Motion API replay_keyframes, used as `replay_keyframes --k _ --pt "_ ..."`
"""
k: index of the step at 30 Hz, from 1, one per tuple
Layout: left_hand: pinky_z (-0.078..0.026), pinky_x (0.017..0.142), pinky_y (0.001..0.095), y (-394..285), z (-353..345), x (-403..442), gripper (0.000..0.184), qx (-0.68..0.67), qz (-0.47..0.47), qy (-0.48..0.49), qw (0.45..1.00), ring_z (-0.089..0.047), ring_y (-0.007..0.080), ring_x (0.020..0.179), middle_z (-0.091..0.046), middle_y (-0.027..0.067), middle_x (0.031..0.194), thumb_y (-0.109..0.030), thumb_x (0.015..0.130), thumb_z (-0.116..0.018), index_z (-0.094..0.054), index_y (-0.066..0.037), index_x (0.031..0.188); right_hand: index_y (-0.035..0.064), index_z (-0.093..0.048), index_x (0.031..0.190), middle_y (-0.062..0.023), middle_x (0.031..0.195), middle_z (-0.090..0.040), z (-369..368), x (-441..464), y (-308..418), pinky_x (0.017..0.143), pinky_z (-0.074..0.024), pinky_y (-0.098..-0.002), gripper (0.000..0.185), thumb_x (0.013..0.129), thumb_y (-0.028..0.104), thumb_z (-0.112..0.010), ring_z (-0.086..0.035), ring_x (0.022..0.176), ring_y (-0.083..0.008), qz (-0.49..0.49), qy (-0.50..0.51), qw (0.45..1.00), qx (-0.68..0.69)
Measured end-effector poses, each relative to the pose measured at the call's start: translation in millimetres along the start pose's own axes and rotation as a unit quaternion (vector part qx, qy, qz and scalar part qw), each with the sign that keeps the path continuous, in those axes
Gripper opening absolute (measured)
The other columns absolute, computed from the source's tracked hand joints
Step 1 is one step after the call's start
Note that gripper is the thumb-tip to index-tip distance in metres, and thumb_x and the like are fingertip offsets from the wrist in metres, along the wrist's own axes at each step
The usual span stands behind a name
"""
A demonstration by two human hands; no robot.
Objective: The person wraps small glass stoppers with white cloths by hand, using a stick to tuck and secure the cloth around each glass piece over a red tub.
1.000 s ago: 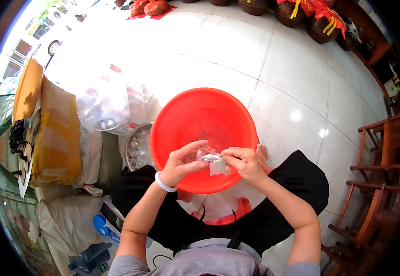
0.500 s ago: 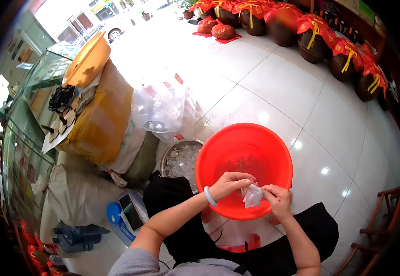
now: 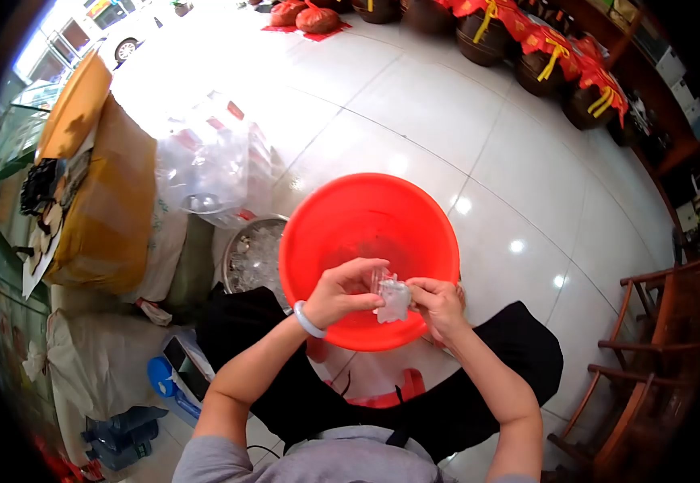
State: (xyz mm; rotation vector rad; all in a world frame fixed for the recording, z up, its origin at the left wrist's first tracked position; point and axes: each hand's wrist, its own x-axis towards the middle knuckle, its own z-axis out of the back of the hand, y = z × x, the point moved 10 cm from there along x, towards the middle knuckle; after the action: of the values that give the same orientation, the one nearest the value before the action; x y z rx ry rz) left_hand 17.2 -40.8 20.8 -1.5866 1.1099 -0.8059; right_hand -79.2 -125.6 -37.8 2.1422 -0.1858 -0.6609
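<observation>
Over the near part of a red plastic basin (image 3: 305, 233), both my hands are close together. My left hand (image 3: 342, 296), with a pale bangle at the wrist, curls its fingers and thumb round a small clear container (image 3: 379, 278). My right hand (image 3: 441, 306) pinches a crumpled whitish piece (image 3: 395, 303), perhaps a wet cloth or thin plastic, pressed against that container. Where the two meet is too small to make out. Left of the red basin stands a round metal bowl (image 3: 230, 256) filled with small clear pieces (image 3: 257, 256).
Clear plastic bags (image 3: 213, 165) lie beyond the metal bowl. A taped carton (image 3: 116, 201) with an orange basin (image 3: 76, 101) stands left, near a pale sack (image 3: 108, 354) and a phone (image 3: 185, 362). Dark jars (image 3: 483, 36) line the back; wooden chairs (image 3: 631, 378) stand right.
The view has shifted, so the basin and bowl appear further left and higher. My left thumb and fingers are now spread wider round the clear container; my right hand still pinches the whitish piece.
</observation>
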Motion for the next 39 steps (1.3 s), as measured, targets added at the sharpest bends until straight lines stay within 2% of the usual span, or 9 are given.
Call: replay_keyframes --k 11,13,16,22,25,29,32,37,39 --pt "-0.047 0.088 0.0302 -3.4 -3.5 -1.7 0.051 -0.045 0.034 0.032 0.998 -0.056 0.0154 0.1 -0.056 0.0079 0.107 0.001 0.076 -0.067 -0.047 0.004 0.122 -0.0052 -0.062 0.091 -0.0034 0.073 -0.059 -20.5 -16.5 48.6 0.056 -0.0435 -0.0229 0.012 0.086 0.002 -0.056 -0.055 0.064 -0.009 0.153 0.063 0.966 -0.198" --pt "-0.047 0.088 0.0305 -2.3 -5.9 -2.7 0.05 -0.043 0.05 0.049 0.997 -0.056 0.0157 0.101 -0.056 0.0082 0.107 0.001 0.076 -0.067 -0.047 0.004 0.122 -0.0057 -0.061 0.089 -0.0039 0.072 -0.059 -36.8 -26.1 66.1 0.056 -0.0438 -0.0226 0.009 0.084 0.0 -0.056 -0.055 0.064 -0.0092 0.249 0.117 0.903 -0.329" --pt "-0.046 0.089 0.0304 -1.8 -7.3 -3.9 0.05 -0.054 0.065 0.044 0.995 -0.056 0.0154 0.1 -0.057 0.0076 0.106 0.001 0.075 -0.067 -0.048 0.004 0.121 -0.0055 -0.061 0.088 -0.004 0.071 -0.058 -39.2 -28.1 70.7 0.056 -0.0436 -0.0226 0.008 0.084 -0.001 -0.055 -0.055 0.063 -0.0092 0.257 0.117 0.897 -0.34" --pt "-0.048 0.082 0.03 -16.9 -2.7 -3.9 0.057 0.121 -0.02 0.035 0.992 -0.056 0.0183 0.099 -0.056 0.0106 0.11 -0.006 0.069 -0.075 -0.05 0.005 0.118 -0.0036 -0.063 0.092 -0.0027 0.072 -0.059 -8.4 -13.5 21.4 0.057 -0.0411 -0.0207 0.013 0.086 0.006 -0.056 -0.053 0.063 -0.0085 0.056 0.013 0.994 -0.095" --pt "-0.049 0.069 0.0253 -32.4 -4.5 -3.4 0.057 0.196 -0.099 0.005 0.976 -0.058 0.0134 0.08 -0.057 0.0092 0.101 -0.011 0.065 -0.078 -0.054 0.0 0.116 -0.003 -0.063 0.093 -0.0033 0.075 -0.06 -5.8 -8.8 -0.4 0.058 -0.0403 -0.019 0.016 0.086 0.009 -0.057 -0.053 0.066 -0.0078 0.003 0.03 0.999 0.034" --pt "-0.049 0.07 0.0259 -29.5 -3.8 -4.2 0.055 0.196 -0.101 0.015 0.975 -0.057 0.0129 0.08 -0.057 0.0089 0.103 -0.007 0.067 -0.076 -0.053 0.001 0.117 -0.0039 -0.063 0.094 -0.0032 0.075 -0.06 -10.3 -12.0 4.4 0.061 -0.0425 -0.0206 0.015 0.086 0.008 -0.056 -0.054 0.068 -0.0079 0.004 0.028 0.999 0.03" --pt "-0.049 0.077 0.0271 -13.6 -1.4 -4.2 0.053 0.037 -0.031 0.025 0.999 -0.057 0.0134 0.087 -0.057 0.0079 0.103 -0.002 0.07 -0.073 -0.051 0.003 0.119 -0.0046 -0.062 0.093 -0.0041 0.074 -0.06 -17.4 -18.3 30.7 0.065 -0.0445 -0.0228 0.013 0.086 0.004 -0.056 -0.055 0.067 -0.0091 0.076 0.031 0.991 -0.102" --pt "-0.046 0.089 0.0299 -6.0 -7.1 -5.0 0.051 -0.034 0.031 0.054 0.997 -0.056 0.0154 0.1 -0.056 0.0069 0.104 0.001 0.073 -0.069 -0.049 0.004 0.12 -0.0044 -0.062 0.092 -0.007 0.073 -0.06 -43.4 -37.6 73.4 0.066 -0.0452 -0.0223 0.011 0.084 0.0 -0.057 -0.056 0.064 -0.0105 0.33 0.102 0.863 -0.369" --pt "-0.047 0.088 0.0294 -8.8 -8.4 -4.8 0.051 -0.027 0.029 0.051 0.998 -0.056 0.0151 0.099 -0.056 0.0067 0.104 0.001 0.073 -0.07 -0.049 0.004 0.12 -0.0041 -0.062 0.092 -0.0059 0.073 -0.06 -34.6 -32.8 64.0 0.065 -0.0445 -0.0221 0.011 0.084 0.001 -0.057 -0.055 0.064 -0.0102 0.284 0.087 0.9 -0.319"
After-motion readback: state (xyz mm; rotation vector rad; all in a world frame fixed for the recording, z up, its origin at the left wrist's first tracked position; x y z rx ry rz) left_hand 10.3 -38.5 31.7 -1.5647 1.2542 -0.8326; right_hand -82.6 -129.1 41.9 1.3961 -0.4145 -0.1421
